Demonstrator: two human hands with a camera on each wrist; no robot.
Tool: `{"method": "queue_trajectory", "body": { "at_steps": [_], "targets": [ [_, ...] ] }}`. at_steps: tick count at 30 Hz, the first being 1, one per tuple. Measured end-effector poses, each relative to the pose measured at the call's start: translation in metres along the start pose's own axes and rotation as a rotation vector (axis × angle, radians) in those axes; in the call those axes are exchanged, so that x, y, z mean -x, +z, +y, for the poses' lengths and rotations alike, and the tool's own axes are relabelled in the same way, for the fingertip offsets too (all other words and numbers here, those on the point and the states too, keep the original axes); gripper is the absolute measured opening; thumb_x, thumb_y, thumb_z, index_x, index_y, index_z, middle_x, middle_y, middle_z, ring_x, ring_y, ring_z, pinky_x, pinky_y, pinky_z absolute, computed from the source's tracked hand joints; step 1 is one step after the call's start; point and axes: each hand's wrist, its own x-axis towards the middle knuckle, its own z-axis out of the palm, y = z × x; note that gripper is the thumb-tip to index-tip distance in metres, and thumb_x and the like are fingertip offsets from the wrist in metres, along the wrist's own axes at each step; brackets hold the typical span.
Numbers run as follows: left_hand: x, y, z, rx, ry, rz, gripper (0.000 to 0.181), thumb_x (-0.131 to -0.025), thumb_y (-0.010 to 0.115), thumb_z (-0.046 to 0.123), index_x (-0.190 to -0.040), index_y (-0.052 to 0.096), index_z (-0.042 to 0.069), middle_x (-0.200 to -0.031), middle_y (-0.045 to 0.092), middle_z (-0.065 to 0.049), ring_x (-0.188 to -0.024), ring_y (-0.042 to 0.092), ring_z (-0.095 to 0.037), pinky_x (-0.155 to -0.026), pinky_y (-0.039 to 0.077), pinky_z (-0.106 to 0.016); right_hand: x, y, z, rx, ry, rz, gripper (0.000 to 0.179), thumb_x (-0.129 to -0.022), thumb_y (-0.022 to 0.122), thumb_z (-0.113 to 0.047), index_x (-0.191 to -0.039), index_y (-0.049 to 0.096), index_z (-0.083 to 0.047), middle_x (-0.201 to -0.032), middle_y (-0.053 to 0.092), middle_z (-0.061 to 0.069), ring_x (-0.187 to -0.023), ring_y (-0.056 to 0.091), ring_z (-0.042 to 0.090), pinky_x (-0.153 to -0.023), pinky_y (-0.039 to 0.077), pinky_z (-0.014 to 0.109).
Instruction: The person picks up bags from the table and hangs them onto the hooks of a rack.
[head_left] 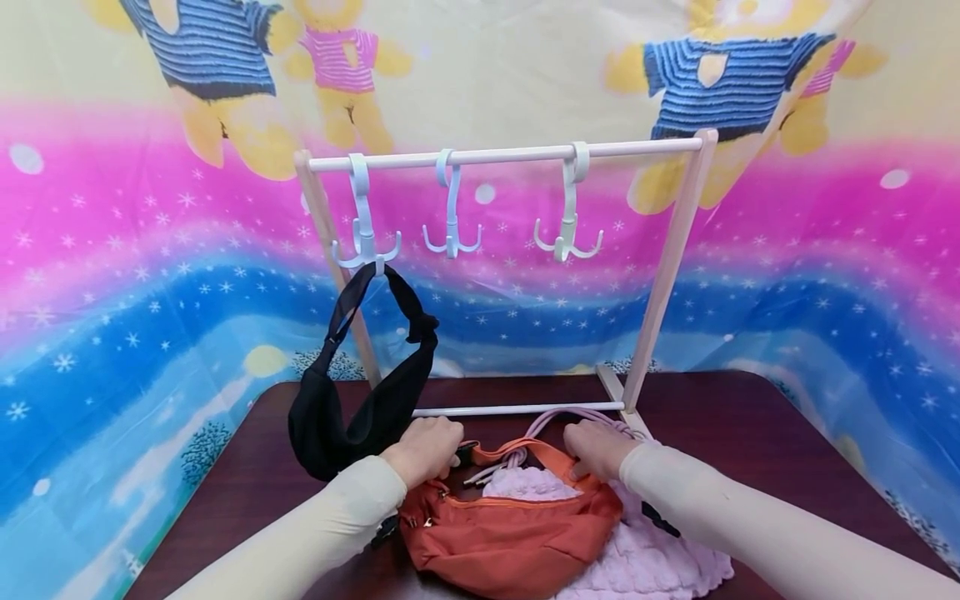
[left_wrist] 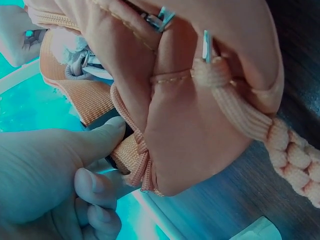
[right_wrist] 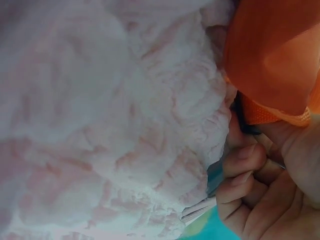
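An orange waist bag [head_left: 510,537] lies at the front of the table, partly over a pale pink quilted bag [head_left: 645,554]. My left hand [head_left: 426,446] pinches the orange strap by its black buckle [left_wrist: 107,122], as the left wrist view shows. At the bag's other end, my right hand [head_left: 596,447] grips the strap [right_wrist: 262,114] beside a black buckle piece. The pink bag's puffy fabric [right_wrist: 115,125] fills much of the right wrist view. Its cord handles [head_left: 555,417] reach up behind the orange bag, between my hands.
A wooden rack [head_left: 667,267] stands on the dark table [head_left: 712,433]. From its bar hang a blue hook [head_left: 363,208], a second blue hook [head_left: 452,208] and a cream hook [head_left: 567,208]. A black bag [head_left: 405,387] dangles from the leftmost hook, close to my left hand.
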Motion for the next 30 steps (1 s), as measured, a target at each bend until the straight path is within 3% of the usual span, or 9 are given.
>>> {"method": "queue_trajectory", "body": {
  "at_steps": [9, 17, 30],
  "targets": [
    [-0.0006, -0.0007, 0.0005, -0.018, -0.006, -0.007, 0.031, -0.093, 0.074, 0.025, -0.069, 0.058, 0.015, -0.062, 0.058, 0.000, -0.054, 0.050, -0.012, -0.055, 0.040, -0.027, 0.0005, -0.0001, 0.0009, -0.001, -0.018, 0.008, 0.036, -0.074, 0.089, -0.016, -0.070, 0.053, -0.012, -0.063, 0.047, -0.005, -0.061, 0.044, 0.012, -0.061, 0.036, 0.027],
    [-0.0027, 0.0003, -0.0015, -0.014, -0.002, -0.016, 0.033, -0.093, 0.074, 0.026, -0.067, 0.058, 0.016, -0.061, 0.057, 0.001, -0.055, 0.050, -0.012, -0.055, 0.039, -0.026, -0.0032, -0.0008, 0.0024, -0.014, -0.001, -0.022, 0.039, -0.076, 0.087, -0.018, -0.064, 0.051, -0.013, -0.059, 0.038, -0.008, -0.057, 0.038, 0.010, -0.059, 0.031, 0.025],
    [-0.0023, -0.0023, -0.0020, -0.001, 0.011, -0.020, 0.032, -0.094, 0.073, 0.025, -0.068, 0.058, 0.015, -0.059, 0.056, 0.001, -0.055, 0.051, -0.011, -0.056, 0.040, -0.026, -0.0027, -0.0034, 0.0008, -0.023, 0.005, -0.046, 0.035, -0.078, 0.086, -0.018, -0.068, 0.054, -0.011, -0.060, 0.040, -0.007, -0.058, 0.039, 0.011, -0.059, 0.031, 0.025]
  ]
}}
